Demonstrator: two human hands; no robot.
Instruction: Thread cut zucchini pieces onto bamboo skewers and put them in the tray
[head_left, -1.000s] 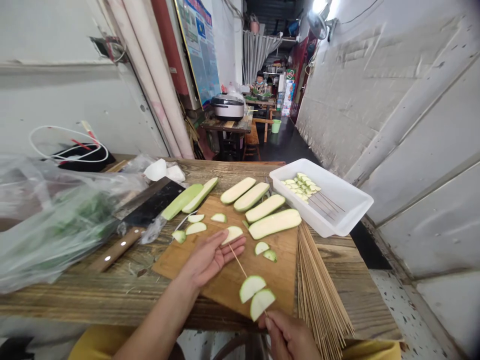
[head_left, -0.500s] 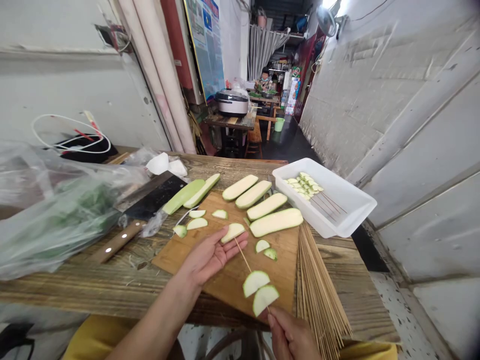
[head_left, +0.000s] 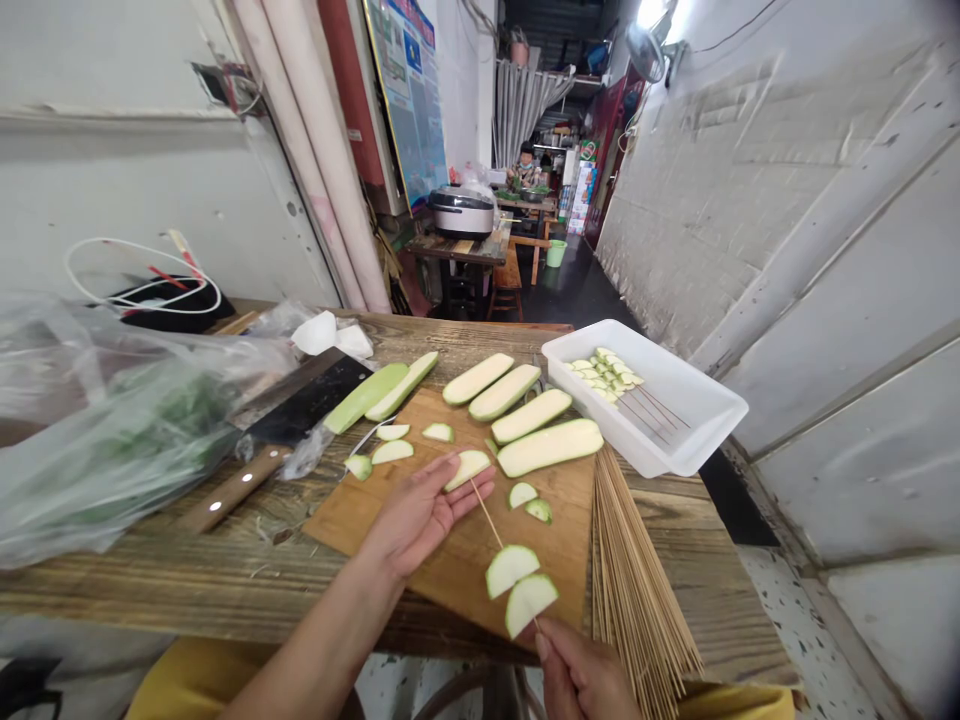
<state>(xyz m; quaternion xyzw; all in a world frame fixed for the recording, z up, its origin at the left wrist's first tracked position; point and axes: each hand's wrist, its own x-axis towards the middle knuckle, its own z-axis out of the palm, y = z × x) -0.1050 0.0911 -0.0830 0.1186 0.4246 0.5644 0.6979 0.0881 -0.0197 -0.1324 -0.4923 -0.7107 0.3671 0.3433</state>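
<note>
My right hand [head_left: 581,675] pinches a thin bamboo skewer [head_left: 487,522] low on the shaft, with two half-moon squash slices [head_left: 521,585] threaded on it. The skewer's tip points at another half-moon slice [head_left: 469,469], right by the fingertips of my left hand [head_left: 422,517]. That hand lies flat and open over the wooden cutting board [head_left: 555,545]. Long pale green squash slabs [head_left: 550,447] and several small slices [head_left: 392,451] lie on the board.
A cleaver [head_left: 307,400] with a wooden handle lies left of the board, beside a plastic bag of greens [head_left: 127,440]. To the right are a fanned bundle of bamboo skewers [head_left: 637,590] and a white plastic tray [head_left: 697,395] holding skewered slices [head_left: 604,373]. A seated person [head_left: 526,168] is far down the passage.
The view has shifted slightly. My left hand has moved a little, and the skewer tip now sits closer to the slice by my left fingers.
</note>
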